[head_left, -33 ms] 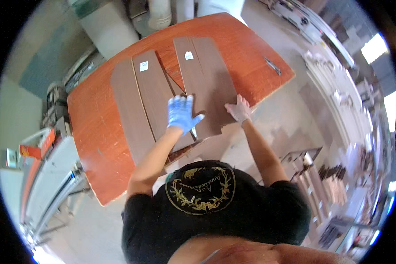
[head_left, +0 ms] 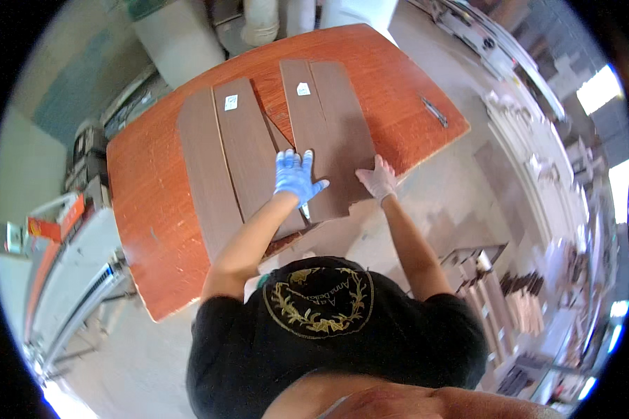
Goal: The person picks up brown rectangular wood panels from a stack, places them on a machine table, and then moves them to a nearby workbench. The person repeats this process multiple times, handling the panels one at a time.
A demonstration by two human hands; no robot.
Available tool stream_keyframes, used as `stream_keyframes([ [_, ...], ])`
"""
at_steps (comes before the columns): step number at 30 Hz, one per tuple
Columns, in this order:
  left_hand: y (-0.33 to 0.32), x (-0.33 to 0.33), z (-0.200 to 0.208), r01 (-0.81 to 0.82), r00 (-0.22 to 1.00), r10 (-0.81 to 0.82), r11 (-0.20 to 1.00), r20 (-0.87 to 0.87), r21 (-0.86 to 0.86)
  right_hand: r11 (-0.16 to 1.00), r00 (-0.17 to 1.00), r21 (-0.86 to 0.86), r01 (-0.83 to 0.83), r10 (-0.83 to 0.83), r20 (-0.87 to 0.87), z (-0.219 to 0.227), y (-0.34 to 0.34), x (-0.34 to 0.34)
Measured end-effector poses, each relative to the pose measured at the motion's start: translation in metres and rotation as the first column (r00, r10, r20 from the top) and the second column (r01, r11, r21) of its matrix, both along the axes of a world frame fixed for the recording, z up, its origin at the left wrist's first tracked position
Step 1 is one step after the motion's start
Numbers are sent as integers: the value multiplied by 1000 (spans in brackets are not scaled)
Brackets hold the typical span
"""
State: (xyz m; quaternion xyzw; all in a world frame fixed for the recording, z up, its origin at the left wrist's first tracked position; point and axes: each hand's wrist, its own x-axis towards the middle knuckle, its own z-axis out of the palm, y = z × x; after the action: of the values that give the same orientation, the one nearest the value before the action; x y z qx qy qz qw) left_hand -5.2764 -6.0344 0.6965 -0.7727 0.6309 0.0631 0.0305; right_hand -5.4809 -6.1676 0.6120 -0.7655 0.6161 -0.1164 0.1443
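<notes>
My left hand (head_left: 298,179), in a blue and white glove, lies flat with spread fingers over the inner edges of brown wood panels. A right-hand panel (head_left: 332,136) with a curved outer edge and a white label is under its fingertips and thumb. My right hand (head_left: 379,179), in a pale glove, rests open at that panel's outer edge near the table's near side. Left of them lie a middle panel (head_left: 241,140), also labelled, and an outer panel (head_left: 203,167), separated by a narrow gap. A wedge of red tabletop shows between the middle and right panels.
The panels lie on a worn red-brown table (head_left: 150,209). A slim dark tool (head_left: 434,112) sits near its right corner. An orange and grey machine (head_left: 56,230) stands at left. Long boards (head_left: 538,167) are stacked at right, with shorter pieces (head_left: 486,311) nearer me.
My left hand has shifted slightly right over the panels' inner edges. The right hand stays at the outer edge, and the panels look unmoved.
</notes>
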Motion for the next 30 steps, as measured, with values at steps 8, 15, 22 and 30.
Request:
stream_keyframes([
  [8,-56,-10,-33,-669,553,501,743,-665,4,835,591,537,-123,-373,715,-12,-47,-19],
  [15,-86,51,-104,-542,32,349,793,-937,277,458,535,743,-488,-516,669,-3,-66,-2],
  [22,9,34,-14,-604,-314,151,730,-937,320,812,527,416,-409,-163,834,15,-25,-14],
  [30,142,139,3,-694,-100,-13,718,-995,60,616,480,433,-658,-101,872,64,48,59],
])
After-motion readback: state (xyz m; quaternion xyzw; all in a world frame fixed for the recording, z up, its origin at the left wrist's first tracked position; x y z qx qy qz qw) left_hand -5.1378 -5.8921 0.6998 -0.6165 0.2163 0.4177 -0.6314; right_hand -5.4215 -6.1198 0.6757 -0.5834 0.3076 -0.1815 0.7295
